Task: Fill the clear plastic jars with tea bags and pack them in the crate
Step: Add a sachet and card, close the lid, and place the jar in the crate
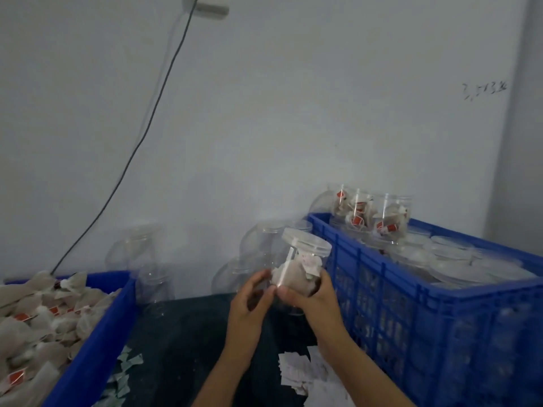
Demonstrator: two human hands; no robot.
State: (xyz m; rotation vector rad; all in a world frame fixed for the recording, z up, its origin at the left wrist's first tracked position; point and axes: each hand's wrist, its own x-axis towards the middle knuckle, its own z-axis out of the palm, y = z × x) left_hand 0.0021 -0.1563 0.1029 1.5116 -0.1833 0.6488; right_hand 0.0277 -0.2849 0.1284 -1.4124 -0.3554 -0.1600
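Currently: both hands, left (252,295) and right (308,292), grip one lidded jar (296,268) of tea bags; crate (440,304) just right of them; bin (97,342) well left.

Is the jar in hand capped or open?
Capped: a clear lid sits on the jar, which is tilted, with tea bags inside. Left hand and right hand both grip it.

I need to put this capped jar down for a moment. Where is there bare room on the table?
The dark table is bare between the tea bag bin and your left hand. Paper slips crowd the patch beside the crate; empty jars line the wall.
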